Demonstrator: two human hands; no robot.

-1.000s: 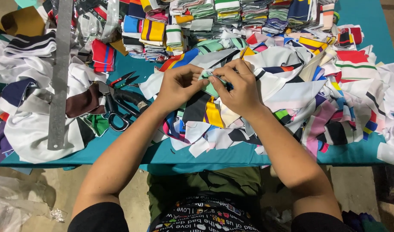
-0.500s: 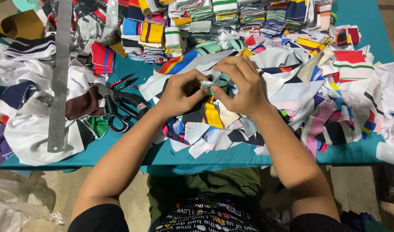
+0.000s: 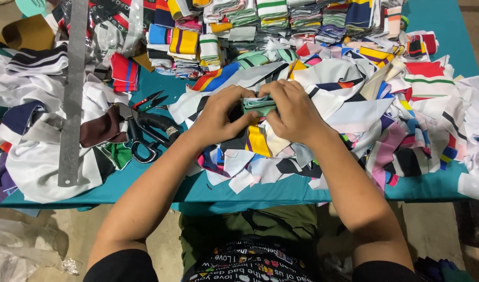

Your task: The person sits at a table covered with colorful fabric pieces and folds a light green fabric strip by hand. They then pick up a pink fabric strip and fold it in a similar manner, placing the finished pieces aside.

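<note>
My left hand [image 3: 221, 116] and my right hand [image 3: 294, 110] meet over the middle of a teal table [image 3: 161, 183]. Between their fingers they pinch a small folded strip of mint-green fabric [image 3: 259, 104], held just above a heap of loose striped fabric scraps [image 3: 354, 115]. Both hands grip the strip from opposite ends, thumbs underneath. Most of the strip is hidden by my fingers.
Black-handled scissors [image 3: 145, 130] and small red snips [image 3: 148, 100] lie left of my hands. A long metal ruler [image 3: 72, 94] rests on white and dark cloth at the left. Folded striped bundles [image 3: 260, 15] are stacked along the far edge.
Both hands have stayed together on the green strip, shifting slightly and folding it tighter. Nothing else on the table has moved.
</note>
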